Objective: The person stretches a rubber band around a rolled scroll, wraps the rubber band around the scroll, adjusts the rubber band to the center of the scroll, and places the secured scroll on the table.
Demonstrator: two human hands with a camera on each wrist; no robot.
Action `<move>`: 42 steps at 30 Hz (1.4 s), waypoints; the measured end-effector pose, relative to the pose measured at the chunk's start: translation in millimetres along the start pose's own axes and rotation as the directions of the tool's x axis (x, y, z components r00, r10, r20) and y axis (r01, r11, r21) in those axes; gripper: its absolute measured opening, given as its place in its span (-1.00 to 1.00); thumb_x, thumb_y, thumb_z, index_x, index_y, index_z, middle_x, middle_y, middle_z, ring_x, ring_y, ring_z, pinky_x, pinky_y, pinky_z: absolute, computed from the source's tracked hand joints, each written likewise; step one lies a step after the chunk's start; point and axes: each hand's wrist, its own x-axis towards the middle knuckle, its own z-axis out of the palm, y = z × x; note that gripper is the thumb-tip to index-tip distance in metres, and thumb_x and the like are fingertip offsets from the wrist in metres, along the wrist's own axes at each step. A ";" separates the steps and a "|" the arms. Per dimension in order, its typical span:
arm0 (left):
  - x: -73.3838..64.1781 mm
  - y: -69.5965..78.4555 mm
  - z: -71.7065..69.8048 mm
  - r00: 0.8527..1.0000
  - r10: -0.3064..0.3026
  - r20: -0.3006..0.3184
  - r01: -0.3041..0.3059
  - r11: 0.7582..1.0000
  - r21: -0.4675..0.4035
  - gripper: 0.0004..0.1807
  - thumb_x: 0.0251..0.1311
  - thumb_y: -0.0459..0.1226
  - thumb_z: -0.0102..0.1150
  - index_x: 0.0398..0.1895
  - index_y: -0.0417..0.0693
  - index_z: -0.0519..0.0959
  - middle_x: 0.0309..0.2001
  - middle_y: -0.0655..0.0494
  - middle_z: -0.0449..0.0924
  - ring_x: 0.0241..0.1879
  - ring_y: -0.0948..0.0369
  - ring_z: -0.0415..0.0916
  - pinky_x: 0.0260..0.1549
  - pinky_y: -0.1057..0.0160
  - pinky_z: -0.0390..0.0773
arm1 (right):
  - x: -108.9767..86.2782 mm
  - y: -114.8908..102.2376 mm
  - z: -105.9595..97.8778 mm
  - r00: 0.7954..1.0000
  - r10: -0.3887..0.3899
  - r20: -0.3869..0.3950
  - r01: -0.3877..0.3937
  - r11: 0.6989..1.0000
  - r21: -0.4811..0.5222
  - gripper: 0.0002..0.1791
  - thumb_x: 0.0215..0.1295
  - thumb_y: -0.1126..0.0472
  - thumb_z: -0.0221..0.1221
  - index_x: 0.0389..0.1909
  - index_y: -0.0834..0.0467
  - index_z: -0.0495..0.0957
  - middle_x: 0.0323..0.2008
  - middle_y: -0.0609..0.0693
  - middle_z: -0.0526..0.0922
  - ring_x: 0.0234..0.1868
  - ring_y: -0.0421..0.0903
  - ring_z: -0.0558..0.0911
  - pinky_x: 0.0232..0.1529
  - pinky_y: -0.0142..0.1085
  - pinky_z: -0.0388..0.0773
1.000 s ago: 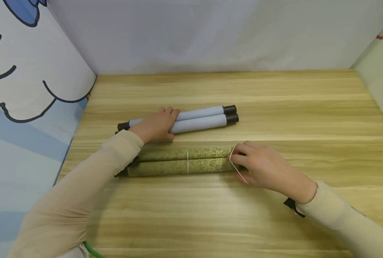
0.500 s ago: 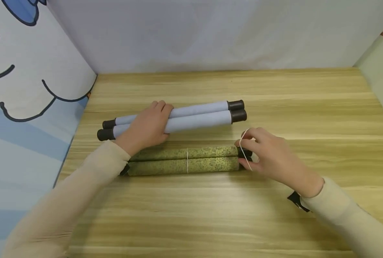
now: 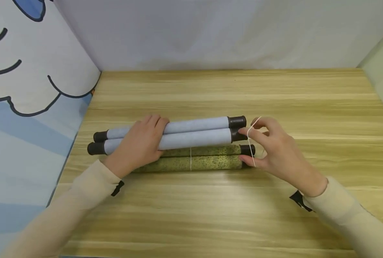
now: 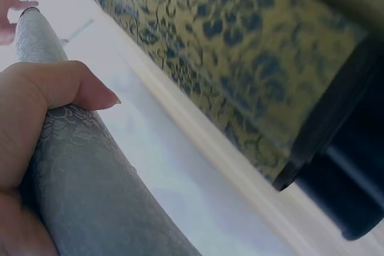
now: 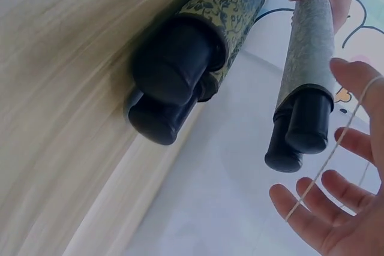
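My left hand [image 3: 140, 143] grips a pale blue rolled scroll [image 3: 194, 139], two parallel rolls with black end knobs. The left wrist view shows my thumb lying across the scroll's patterned cloth. It is held above a second scroll [image 3: 215, 162] of olive-gold floral cloth, which lies on the table and is partly hidden. A thin white band [image 3: 190, 159] circles that scroll's middle. My right hand [image 3: 280, 154] is spread at the right ends of both scrolls, a white elastic loop [image 3: 251, 150] stretched around its fingers and thumb. In the right wrist view, the pale scroll's knobs [image 5: 309, 122] face the loop.
The wood-grain table [image 3: 191, 215] meets a pale back wall [image 3: 211, 36]. A cartoon-printed panel [image 3: 43, 64] stands along the left side, and a pale green panel [image 3: 382, 75] along the right.
My left hand has lifted the pale scroll and brought it toward me, over the olive one. The right hand, with the loop, has moved up from the olive scroll's end and spread wider.
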 end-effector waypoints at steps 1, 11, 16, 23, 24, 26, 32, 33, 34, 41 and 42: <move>-1.7 1.8 0.3 1.000 0.001 -0.004 -0.001 1.000 -0.001 -0.17 -0.22 -0.18 0.60 0.17 -0.26 0.40 -0.03 -0.14 0.49 -0.05 -0.05 0.49 -0.22 -0.01 0.65 | 0.5 0.1 0.2 1.000 0.003 -0.011 -0.003 1.000 0.013 -0.40 0.10 -0.22 0.36 0.07 0.05 0.59 -0.01 0.22 0.45 0.01 0.06 0.52 -0.37 -0.17 0.58; -9.3 21.6 3.5 0.999 0.013 -0.031 -0.014 1.000 -0.028 -0.15 -0.22 -0.16 0.59 0.18 -0.24 0.39 -0.02 -0.13 0.51 -0.08 -0.03 0.49 -0.25 0.01 0.62 | 5.1 -5.4 10.5 0.991 0.117 -0.059 -0.097 0.958 0.271 -0.16 0.07 -0.40 0.23 0.23 0.10 0.50 0.19 0.27 0.39 0.24 0.13 0.42 0.15 -0.24 0.45; -13.6 27.8 3.1 0.999 0.023 -0.038 -0.024 1.000 -0.020 -0.14 -0.25 -0.17 0.60 0.18 -0.23 0.39 -0.03 -0.11 0.50 -0.10 -0.01 0.48 -0.23 0.04 0.61 | 8.2 -10.6 12.6 0.983 0.176 -0.048 -0.141 0.901 0.411 -0.12 -0.13 -0.25 0.49 0.21 0.12 0.51 0.21 0.18 0.41 0.26 0.04 0.39 0.26 -0.45 0.29; -20.0 31.5 5.1 0.994 0.087 -0.072 -0.083 0.995 0.058 -0.13 -0.24 -0.16 0.61 0.20 -0.20 0.39 -0.01 -0.09 0.49 -0.08 -0.01 0.46 -0.22 0.04 0.60 | 9.0 -13.5 11.0 0.975 0.223 0.026 -0.202 0.823 0.531 -0.28 -0.20 0.30 0.55 0.13 0.14 0.57 0.18 0.04 0.47 0.24 -0.17 0.41 0.27 -0.51 0.35; -20.8 31.8 5.5 0.992 0.098 -0.075 -0.093 0.993 0.070 -0.14 -0.24 -0.17 0.61 0.19 -0.19 0.39 -0.01 -0.08 0.49 -0.08 -0.01 0.46 -0.21 0.04 0.59 | 8.9 -13.6 10.7 0.974 0.222 0.044 -0.207 0.799 0.565 -0.32 -0.15 0.36 0.52 0.11 0.18 0.57 0.17 0.04 0.47 0.23 -0.18 0.44 0.27 -0.50 0.40; -22.4 32.4 6.2 0.990 0.117 -0.080 -0.110 0.990 0.092 -0.15 -0.22 -0.16 0.60 0.19 -0.16 0.39 -0.01 -0.06 0.49 -0.08 0.00 0.46 -0.22 0.05 0.59 | 8.7 -13.8 10.0 0.974 0.210 0.078 -0.213 0.754 0.622 -0.43 -0.05 0.46 0.44 0.08 0.24 0.58 0.14 0.03 0.48 0.19 -0.21 0.48 0.23 -0.47 0.50; -26.2 32.9 6.7 0.988 0.125 -0.090 -0.117 0.990 0.082 -0.16 -0.21 -0.19 0.60 0.20 -0.16 0.39 -0.01 -0.06 0.49 -0.07 0.01 0.47 -0.18 0.06 0.59 | 9.4 -13.3 7.6 0.983 0.180 0.036 -0.160 0.743 0.650 -0.65 0.06 0.58 0.28 -0.13 0.22 0.68 -0.04 0.01 0.60 0.05 -0.23 0.57 0.11 -0.49 0.53; -26.8 32.6 6.4 0.989 0.119 -0.093 -0.112 0.991 0.076 -0.16 -0.22 -0.20 0.60 0.21 -0.16 0.39 -0.01 -0.05 0.49 -0.07 0.01 0.47 -0.18 0.05 0.59 | 9.7 -13.1 6.7 0.981 0.191 0.017 -0.156 0.741 0.653 -0.67 0.08 0.59 0.26 -0.17 0.22 0.69 -0.08 -0.02 0.62 0.03 -0.23 0.58 0.09 -0.50 0.53; -27.4 32.1 6.2 0.989 0.114 -0.096 -0.107 0.991 0.075 -0.16 -0.22 -0.21 0.60 0.20 -0.16 0.39 -0.01 -0.05 0.49 -0.06 0.01 0.47 -0.17 0.05 0.59 | 10.1 -12.5 5.6 0.978 0.210 0.000 -0.157 0.728 0.668 -0.70 0.09 0.60 0.23 -0.21 0.23 0.69 -0.11 -0.04 0.64 0.01 -0.23 0.59 0.07 -0.50 0.53; -31.1 29.0 6.0 0.987 0.138 -0.081 -0.128 0.985 0.115 -0.22 -0.18 -0.19 0.58 0.17 -0.09 0.42 -0.03 -0.02 0.51 -0.08 0.02 0.48 -0.15 0.06 0.59 | 13.0 -6.0 -4.9 0.942 0.314 -0.116 -0.139 0.683 0.717 -0.79 0.16 0.64 0.09 -0.30 0.39 0.65 -0.22 -0.08 0.68 -0.12 -0.20 0.64 -0.01 -0.51 0.61; -31.7 28.6 6.3 0.988 0.136 -0.076 -0.127 0.985 0.115 -0.22 -0.18 -0.19 0.58 0.17 -0.09 0.42 -0.03 -0.02 0.51 -0.08 0.02 0.48 -0.14 0.06 0.59 | 13.0 -5.2 -5.8 0.943 0.311 -0.121 -0.139 0.695 0.705 -0.79 0.16 0.64 0.11 -0.30 0.39 0.65 -0.22 -0.09 0.68 -0.12 -0.20 0.64 -0.01 -0.52 0.61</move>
